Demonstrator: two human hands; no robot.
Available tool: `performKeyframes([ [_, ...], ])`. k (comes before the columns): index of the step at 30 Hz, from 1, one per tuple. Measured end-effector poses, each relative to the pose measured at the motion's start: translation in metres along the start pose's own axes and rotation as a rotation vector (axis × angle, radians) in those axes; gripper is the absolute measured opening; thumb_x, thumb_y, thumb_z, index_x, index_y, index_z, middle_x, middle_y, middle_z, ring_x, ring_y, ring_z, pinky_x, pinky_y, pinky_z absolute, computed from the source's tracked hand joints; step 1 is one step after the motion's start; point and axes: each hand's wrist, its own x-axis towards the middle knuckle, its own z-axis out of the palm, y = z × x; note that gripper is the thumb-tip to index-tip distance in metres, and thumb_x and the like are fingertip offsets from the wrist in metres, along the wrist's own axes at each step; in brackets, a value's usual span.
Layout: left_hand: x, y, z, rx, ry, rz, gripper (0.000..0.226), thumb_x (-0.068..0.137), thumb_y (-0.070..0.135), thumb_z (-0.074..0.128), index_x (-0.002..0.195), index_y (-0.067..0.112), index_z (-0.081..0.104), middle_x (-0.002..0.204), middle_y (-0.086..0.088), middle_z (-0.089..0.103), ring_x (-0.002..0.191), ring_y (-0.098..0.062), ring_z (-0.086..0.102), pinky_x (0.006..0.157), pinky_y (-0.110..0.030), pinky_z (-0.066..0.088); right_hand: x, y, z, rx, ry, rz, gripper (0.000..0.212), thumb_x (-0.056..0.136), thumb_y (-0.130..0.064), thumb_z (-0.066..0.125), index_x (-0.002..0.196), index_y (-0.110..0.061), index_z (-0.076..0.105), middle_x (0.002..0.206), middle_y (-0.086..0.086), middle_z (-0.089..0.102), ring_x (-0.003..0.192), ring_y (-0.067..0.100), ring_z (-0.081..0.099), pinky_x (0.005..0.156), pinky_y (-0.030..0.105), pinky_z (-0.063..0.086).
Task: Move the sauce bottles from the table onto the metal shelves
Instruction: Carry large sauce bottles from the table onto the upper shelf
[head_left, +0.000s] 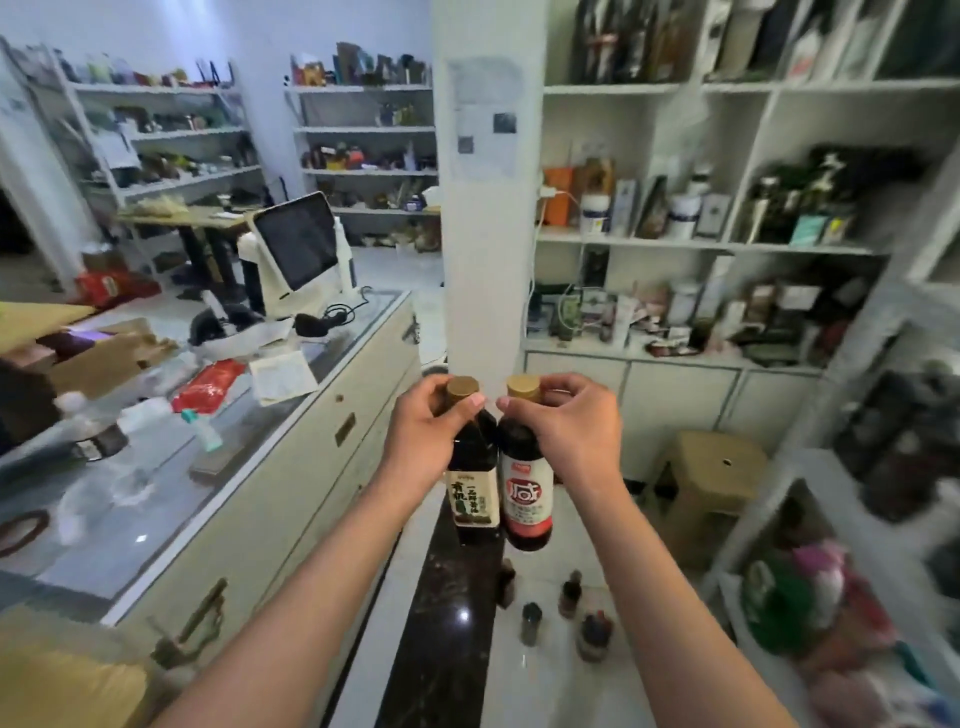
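Each hand is gripping a dark sauce bottle by its neck: left hand (423, 423) one bottle (471, 467), right hand (569, 423) the other bottle (525, 483). They are hanging over a tiled floor (550, 691), between a glass counter (171, 488) and white shelves (701, 244).

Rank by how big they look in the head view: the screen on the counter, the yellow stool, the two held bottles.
1. Stool
2. Screen, close to it
3. Green-label bottle and red-label bottle, alike; nearness inflates them

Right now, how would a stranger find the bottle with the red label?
Look at the two hands raised before the white pillar. The right hand holds the red-label bottle by its neck. Its neighbour has a cream and green label.
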Motion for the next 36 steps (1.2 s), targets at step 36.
performKeyframes([
  [36,0.107,0.275,0.527,-0.743,-1.216,0.232,0.009,0.08,0.02,0.076,0.089,0.02,0.074,0.087,0.007,0.076,0.081,-0.006,0.071,0.084,-0.03,0.055,0.171,-0.087,-0.453,-0.266,1.369,-0.057,0.037,0.06,-0.037,0.092,0.087,-0.017,0.077,0.074,-0.015,0.07,0.069,0.004,0.069,0.072,0.033,0.06],
])
